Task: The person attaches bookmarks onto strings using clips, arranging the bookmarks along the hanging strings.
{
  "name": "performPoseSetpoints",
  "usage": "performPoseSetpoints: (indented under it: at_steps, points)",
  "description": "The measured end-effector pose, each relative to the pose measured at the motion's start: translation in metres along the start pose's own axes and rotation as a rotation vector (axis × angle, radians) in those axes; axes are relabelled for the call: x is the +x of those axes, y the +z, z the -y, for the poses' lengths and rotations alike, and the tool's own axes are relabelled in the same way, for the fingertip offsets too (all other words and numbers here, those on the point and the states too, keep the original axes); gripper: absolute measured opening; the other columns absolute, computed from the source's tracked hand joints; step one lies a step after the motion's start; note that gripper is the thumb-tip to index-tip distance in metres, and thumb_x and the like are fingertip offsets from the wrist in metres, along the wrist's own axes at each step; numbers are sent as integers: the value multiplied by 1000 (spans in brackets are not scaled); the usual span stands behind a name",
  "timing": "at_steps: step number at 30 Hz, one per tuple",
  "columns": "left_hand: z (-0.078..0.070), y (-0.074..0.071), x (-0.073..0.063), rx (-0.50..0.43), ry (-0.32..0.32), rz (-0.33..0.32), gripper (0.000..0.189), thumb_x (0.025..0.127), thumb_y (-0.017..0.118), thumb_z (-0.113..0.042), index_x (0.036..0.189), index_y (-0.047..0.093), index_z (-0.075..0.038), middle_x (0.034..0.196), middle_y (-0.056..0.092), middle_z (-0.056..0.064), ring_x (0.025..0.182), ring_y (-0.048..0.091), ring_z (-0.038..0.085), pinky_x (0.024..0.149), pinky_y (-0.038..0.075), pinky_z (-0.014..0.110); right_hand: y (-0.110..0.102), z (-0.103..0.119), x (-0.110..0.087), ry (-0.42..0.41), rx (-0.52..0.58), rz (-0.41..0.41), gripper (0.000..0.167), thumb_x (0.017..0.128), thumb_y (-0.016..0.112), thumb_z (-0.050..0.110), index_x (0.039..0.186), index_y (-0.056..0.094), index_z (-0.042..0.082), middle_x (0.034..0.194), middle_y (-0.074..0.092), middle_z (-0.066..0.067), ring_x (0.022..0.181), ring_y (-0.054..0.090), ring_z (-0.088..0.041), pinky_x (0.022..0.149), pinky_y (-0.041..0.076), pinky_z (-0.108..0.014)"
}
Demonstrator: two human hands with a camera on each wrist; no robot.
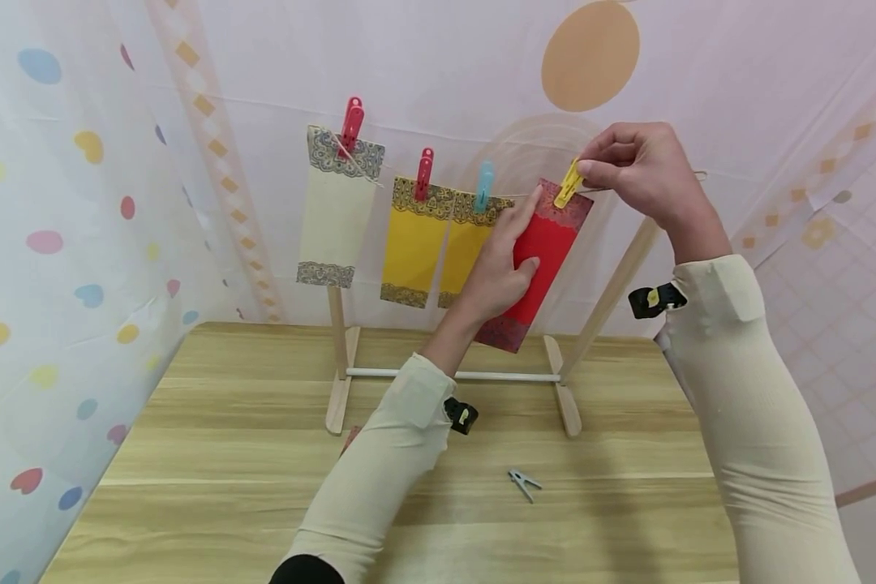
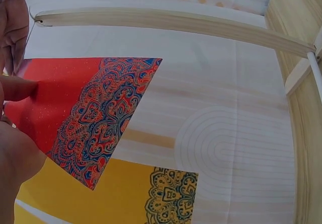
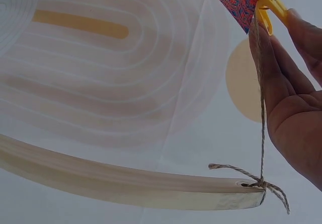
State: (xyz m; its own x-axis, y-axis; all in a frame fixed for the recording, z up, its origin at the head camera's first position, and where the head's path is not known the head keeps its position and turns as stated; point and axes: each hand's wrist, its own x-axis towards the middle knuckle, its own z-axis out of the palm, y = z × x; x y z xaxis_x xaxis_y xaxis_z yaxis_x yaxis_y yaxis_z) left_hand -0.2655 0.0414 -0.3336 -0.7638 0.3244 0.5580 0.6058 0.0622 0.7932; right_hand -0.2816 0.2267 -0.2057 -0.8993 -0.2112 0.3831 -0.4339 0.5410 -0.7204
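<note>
A red paper strip with patterned ends hangs tilted at the right end of the twine. My left hand holds it by its left side, thumb on the red face and index finger up along the edge. Between thumb and fingertips, my right hand pinches a yellow clothespin at the strip's top edge. In the right wrist view the clothespin sits over the patterned end where the twine meets it. The strip's lower end shows blue and red ornament in the left wrist view.
Left along the twine, a cream strip and a yellow strip hang from red clothespins, another yellow strip from a blue clothespin. A wooden stand carries the twine. A grey clothespin lies on the table.
</note>
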Motion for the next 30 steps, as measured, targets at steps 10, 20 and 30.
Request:
performPoseSetpoints:
  at_steps: [10,20,30]
  points:
    - [-4,0,1,6,7,-12,80,93,58,12,162,23,-9,147,38,17,121,46,22,93,47,25,12,3,0,13,-40,-5,15,99,63,9,109,63,-3,101,71,-10,80,68,-7,76,56,-21]
    - [-3,2,-1,-14,-18,-6,83,92,59,11,163,22,-12,149,37,15,120,46,20,90,50,26,20,2,-3,2,-122,-35,20,101,60,14,113,61,-2,104,72,-19,78,66,-5,78,56,-21]
    - [1,3,-4,-18,3,-6,82,92,59,13,162,23,-9,145,40,17,118,47,23,88,51,27,21,0,-10,-29,-167,-109,24,100,62,16,114,66,-4,112,71,-22,83,65,-2,81,55,-21]
